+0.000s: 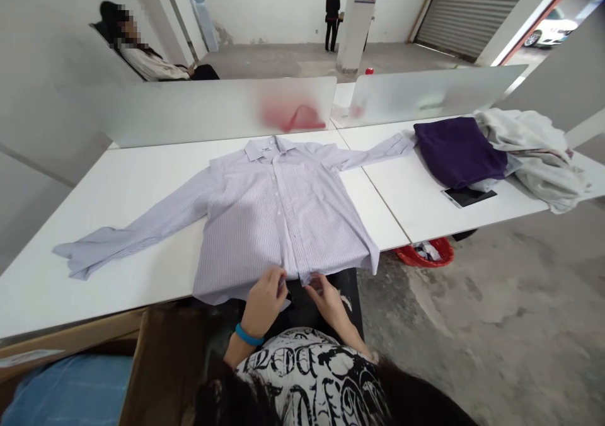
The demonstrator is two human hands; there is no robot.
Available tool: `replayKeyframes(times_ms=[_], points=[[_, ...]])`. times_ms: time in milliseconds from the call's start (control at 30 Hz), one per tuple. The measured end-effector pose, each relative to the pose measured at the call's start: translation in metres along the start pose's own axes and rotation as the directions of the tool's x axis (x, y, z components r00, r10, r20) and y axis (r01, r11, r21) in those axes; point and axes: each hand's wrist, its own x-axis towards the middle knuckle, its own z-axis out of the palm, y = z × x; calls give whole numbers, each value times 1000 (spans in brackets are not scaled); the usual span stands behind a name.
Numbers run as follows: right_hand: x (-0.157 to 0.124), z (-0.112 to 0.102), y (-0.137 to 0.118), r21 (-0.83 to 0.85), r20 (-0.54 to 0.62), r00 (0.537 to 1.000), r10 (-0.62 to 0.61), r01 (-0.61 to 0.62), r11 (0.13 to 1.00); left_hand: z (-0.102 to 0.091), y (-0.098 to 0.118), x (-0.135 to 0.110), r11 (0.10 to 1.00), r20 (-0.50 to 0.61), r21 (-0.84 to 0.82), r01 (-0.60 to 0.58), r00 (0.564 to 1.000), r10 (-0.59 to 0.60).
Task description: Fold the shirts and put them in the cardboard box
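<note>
A light purple striped button-up shirt (246,224) lies spread face up on the white table (123,180). Its collar points away from me, and both sleeves stretch out to the sides. The front hem hangs slightly over the near edge. My left hand (265,297), with a blue wristband, pinches the hem of one front panel. Just to its right, my right hand (326,297) has its fingers closed on the hem of the other panel. Between them the front placket stands slightly parted near the bottom.
Folded purple cloth (458,152), pale grey clothing (543,149) and a phone (467,196) lie at the right. A frosted divider (212,108) runs along the back. At lower left stands a cardboard box (137,350) with blue cloth; a red-lined bin (428,256) is below. Two people are beyond.
</note>
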Motion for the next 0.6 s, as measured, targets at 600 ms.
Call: replayKeyframes(times_ms=[600], points=[[-15, -37, 16, 767, 106, 953, 284, -260, 586, 28, -7, 14, 632, 492, -652, 418, 868, -66]])
